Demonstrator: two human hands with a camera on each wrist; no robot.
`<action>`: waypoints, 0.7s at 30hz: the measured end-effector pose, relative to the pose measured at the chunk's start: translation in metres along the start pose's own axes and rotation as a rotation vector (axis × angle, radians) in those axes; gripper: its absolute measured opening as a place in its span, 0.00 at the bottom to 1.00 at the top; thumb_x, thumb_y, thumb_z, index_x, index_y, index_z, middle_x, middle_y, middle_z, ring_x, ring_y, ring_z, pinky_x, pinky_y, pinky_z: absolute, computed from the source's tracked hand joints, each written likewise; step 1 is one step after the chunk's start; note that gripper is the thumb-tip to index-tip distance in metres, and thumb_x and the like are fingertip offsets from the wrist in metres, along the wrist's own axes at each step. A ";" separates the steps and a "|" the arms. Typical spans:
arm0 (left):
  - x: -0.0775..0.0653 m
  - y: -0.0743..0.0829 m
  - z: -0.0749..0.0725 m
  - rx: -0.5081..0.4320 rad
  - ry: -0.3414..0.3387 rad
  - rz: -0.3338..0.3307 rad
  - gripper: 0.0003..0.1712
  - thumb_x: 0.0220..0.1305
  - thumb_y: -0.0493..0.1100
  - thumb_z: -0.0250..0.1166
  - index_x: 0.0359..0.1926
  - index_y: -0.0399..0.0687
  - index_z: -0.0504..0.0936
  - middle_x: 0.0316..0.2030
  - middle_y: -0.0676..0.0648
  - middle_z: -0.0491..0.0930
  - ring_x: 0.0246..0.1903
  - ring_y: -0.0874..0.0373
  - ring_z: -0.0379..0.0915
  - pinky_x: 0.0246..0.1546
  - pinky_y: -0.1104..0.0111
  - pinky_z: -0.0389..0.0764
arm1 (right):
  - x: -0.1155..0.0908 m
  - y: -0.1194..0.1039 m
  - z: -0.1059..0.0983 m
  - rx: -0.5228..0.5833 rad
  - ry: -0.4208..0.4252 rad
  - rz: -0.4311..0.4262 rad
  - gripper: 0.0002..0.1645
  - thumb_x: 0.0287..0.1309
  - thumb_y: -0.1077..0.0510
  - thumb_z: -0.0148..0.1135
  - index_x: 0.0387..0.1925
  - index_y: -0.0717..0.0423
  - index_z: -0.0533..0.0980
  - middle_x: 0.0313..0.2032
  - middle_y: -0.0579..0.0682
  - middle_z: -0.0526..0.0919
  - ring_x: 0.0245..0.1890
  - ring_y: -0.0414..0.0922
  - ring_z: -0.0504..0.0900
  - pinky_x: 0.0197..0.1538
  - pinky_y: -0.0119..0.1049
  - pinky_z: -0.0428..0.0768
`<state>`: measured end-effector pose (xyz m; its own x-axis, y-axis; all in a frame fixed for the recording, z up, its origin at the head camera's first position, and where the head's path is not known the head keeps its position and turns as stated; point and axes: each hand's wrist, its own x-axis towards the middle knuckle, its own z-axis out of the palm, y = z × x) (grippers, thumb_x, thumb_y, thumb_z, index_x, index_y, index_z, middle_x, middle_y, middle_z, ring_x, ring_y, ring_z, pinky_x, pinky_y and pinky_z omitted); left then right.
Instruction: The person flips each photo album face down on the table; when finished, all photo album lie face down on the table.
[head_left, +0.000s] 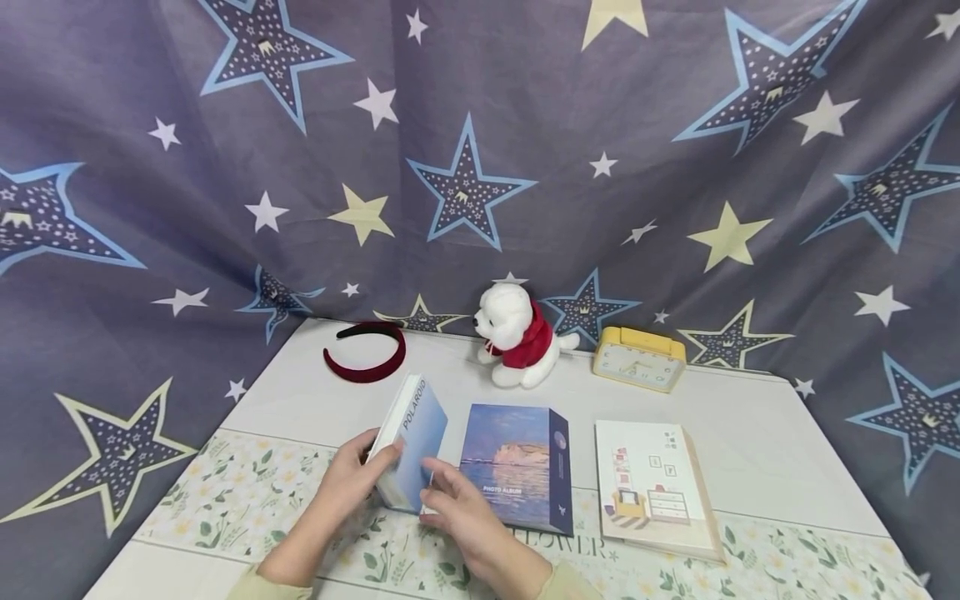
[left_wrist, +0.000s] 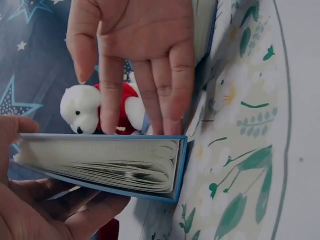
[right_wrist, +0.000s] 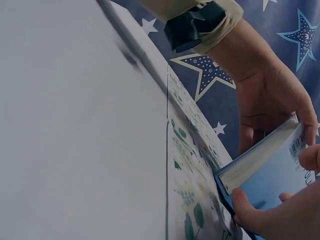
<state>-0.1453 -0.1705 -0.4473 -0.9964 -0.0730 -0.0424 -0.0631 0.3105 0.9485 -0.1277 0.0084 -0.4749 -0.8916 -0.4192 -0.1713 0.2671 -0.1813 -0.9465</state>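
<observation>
A light blue photo album (head_left: 414,446) marked POLAROID stands on edge, tilted, on the table. My left hand (head_left: 358,467) grips it, thumb on the front cover and fingers behind. Its page edges (left_wrist: 115,165) show in the left wrist view. My right hand (head_left: 468,512) is beside the cover; in the left wrist view its fingers (left_wrist: 162,92) hang fairly straight and reach the cover, though contact is hard to tell. Just right of it lies a dark blue photo album (head_left: 513,467) with a sea-cliff picture. Farther right lies a white album (head_left: 651,487) with a room drawing.
Along the back are a dark red headband (head_left: 365,375), a white plush dog (head_left: 517,337) in a red hoodie and a yellow alarm clock (head_left: 640,358). A flowered strip (head_left: 247,492) crosses the white table (head_left: 780,442). A star-patterned curtain (head_left: 465,83) hangs behind.
</observation>
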 end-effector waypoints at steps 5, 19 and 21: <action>-0.001 0.001 -0.004 -0.033 0.040 -0.001 0.28 0.67 0.44 0.62 0.63 0.35 0.72 0.49 0.34 0.80 0.40 0.46 0.82 0.35 0.61 0.85 | -0.002 0.000 0.000 -0.022 -0.011 0.031 0.38 0.65 0.61 0.55 0.73 0.65 0.54 0.72 0.72 0.46 0.72 0.65 0.49 0.60 0.51 0.73; 0.005 -0.003 -0.016 -0.063 0.040 -0.009 0.28 0.75 0.38 0.48 0.72 0.38 0.55 0.62 0.30 0.69 0.56 0.38 0.74 0.47 0.62 0.82 | -0.004 -0.003 -0.003 -0.057 -0.036 0.029 0.43 0.65 0.58 0.55 0.75 0.61 0.47 0.74 0.68 0.44 0.69 0.62 0.60 0.58 0.46 0.76; 0.005 -0.004 -0.016 -0.054 0.041 -0.023 0.28 0.76 0.39 0.46 0.72 0.36 0.55 0.64 0.31 0.67 0.55 0.40 0.74 0.46 0.65 0.82 | -0.004 -0.003 -0.003 -0.060 -0.034 0.025 0.43 0.65 0.58 0.55 0.75 0.60 0.48 0.74 0.67 0.44 0.68 0.61 0.62 0.58 0.46 0.76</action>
<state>-0.1487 -0.1875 -0.4457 -0.9916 -0.1187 -0.0522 -0.0815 0.2571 0.9629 -0.1261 0.0130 -0.4721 -0.8715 -0.4532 -0.1871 0.2664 -0.1173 -0.9567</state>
